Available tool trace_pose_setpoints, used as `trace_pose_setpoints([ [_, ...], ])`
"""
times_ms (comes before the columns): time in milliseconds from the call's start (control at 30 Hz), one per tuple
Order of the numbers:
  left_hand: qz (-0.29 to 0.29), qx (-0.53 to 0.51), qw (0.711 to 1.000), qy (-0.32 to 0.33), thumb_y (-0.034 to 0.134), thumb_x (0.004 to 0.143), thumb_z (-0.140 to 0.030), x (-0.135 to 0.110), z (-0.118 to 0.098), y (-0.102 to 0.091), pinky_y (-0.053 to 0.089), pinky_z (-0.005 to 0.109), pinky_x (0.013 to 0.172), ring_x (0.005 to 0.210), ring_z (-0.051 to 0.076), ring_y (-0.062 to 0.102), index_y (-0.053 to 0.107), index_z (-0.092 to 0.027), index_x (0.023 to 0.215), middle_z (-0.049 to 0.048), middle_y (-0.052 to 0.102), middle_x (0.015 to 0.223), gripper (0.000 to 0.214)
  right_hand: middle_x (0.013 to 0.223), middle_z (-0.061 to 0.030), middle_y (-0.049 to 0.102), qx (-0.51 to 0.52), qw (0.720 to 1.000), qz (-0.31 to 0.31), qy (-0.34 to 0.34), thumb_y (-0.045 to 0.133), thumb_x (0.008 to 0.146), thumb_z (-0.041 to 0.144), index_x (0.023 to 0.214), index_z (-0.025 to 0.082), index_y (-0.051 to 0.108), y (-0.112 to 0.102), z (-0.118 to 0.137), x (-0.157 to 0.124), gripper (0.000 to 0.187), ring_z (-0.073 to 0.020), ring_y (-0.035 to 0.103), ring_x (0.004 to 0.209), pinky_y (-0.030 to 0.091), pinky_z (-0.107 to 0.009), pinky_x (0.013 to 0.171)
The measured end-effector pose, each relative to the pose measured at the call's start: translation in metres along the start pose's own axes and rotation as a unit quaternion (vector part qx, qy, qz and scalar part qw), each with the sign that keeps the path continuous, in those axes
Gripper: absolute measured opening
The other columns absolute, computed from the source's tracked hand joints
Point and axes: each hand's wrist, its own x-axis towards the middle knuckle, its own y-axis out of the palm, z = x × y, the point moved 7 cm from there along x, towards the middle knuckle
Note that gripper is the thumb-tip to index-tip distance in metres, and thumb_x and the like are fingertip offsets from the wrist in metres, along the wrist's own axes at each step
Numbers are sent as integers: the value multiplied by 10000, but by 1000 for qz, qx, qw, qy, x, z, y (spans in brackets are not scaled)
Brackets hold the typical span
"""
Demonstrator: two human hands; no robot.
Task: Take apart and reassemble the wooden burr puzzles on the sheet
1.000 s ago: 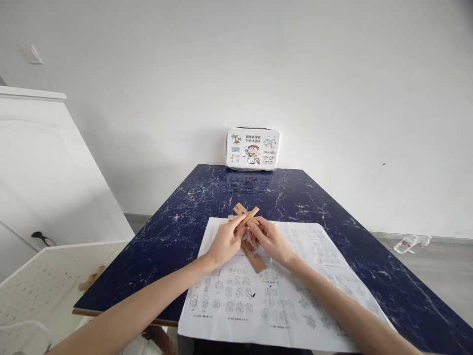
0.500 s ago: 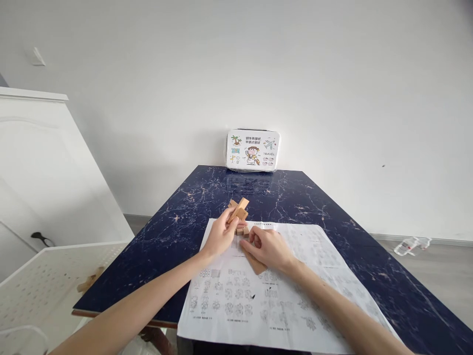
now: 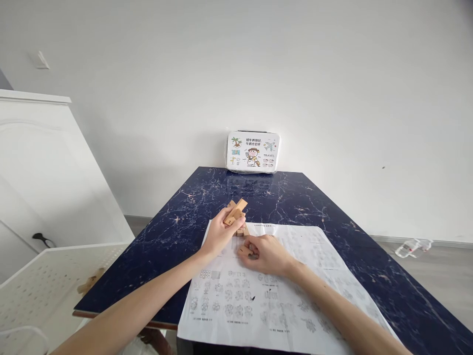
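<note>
Broadly, a plain pale wall (image 3: 332,98) fills the far side, above a blue table (image 3: 173,241) veined with white like marble. To the left stands a white cabinet (image 3: 44,162), with a white perforated basket (image 3: 33,281) nearer, beside the table. A printed paper sheet (image 3: 254,308), slightly creased, covers the table's near middle. At the far edge, a white cartoon-printed case (image 3: 253,150) stands upright by the wall; clear bottles (image 3: 410,248) lie on the floor at right. Over the sheet's far left part, the person's left hand (image 3: 219,234) is closed around several crossed wooden pieces (image 3: 235,211). Just nearer and to the right, the right hand (image 3: 268,254) curls tightly around another wooden piece (image 3: 245,250), partly hidden.
</note>
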Motion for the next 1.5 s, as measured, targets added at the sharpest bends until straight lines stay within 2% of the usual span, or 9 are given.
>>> trace_pose_setpoints([
  [167,28,55,997,46,721,925,-460,-2,-8,4,582,391,932,1062,249,717,633,-206,1257,84,748,1160,427,588,55,365,227,973,15,30,584,942,419,664,228,380,-6,-2,3,394,-106,301,531,253,-280,528],
  [267,29,103,992,69,725,923,-481,-5,-14,5,577,396,907,1036,257,712,632,-224,1255,76,751,1139,431,635,56,382,406,910,38,69,614,942,566,747,224,467,-7,-7,4,420,-99,283,531,226,-260,495],
  [367,33,119,989,76,736,908,-500,-7,-17,6,588,398,874,1049,281,711,644,-237,1244,80,752,1154,436,622,63,417,531,842,11,95,641,927,626,801,216,518,-14,-14,5,446,-79,250,471,187,-262,463],
  [533,73,75,991,80,731,909,-482,-10,-16,13,615,423,863,1082,304,710,644,-243,1291,112,728,1238,459,687,39,535,600,792,-69,86,692,909,587,858,208,570,-27,-25,6,402,-59,269,425,203,-284,473],
  [800,107,82,989,55,746,910,-445,-13,-16,21,589,395,894,979,242,719,629,-233,1319,79,743,1148,476,713,28,570,601,779,-139,114,719,875,620,920,223,591,-30,-42,6,420,-72,256,441,238,-292,457],
  [900,117,69,989,60,739,918,-412,-14,-18,22,578,393,916,1028,249,709,626,-233,1326,78,736,1163,459,707,34,556,607,775,-137,109,729,874,606,899,227,576,-29,-41,6,410,-74,232,445,236,-289,454],
  [1100,121,64,989,54,742,912,-419,-15,-18,22,564,402,940,1053,260,700,621,-236,1322,77,730,1173,465,519,83,357,607,778,-118,111,677,924,592,820,245,536,-25,-42,6,389,-104,166,446,245,-300,470],
  [1300,122,57,989,54,734,916,-416,-15,-17,23,575,393,930,1067,265,707,617,-231,1325,86,727,1208,464,601,92,413,626,763,-123,101,696,923,554,1032,246,581,-26,-42,6,346,-80,169,422,205,-280,449],
  [1500,121,66,989,56,727,915,-421,-14,-17,23,589,415,929,1108,291,704,615,-230,1336,102,724,1232,476,656,79,452,622,767,-115,106,704,914,563,1087,245,601,-25,-38,5,376,-76,196,424,236,-269,431],
])
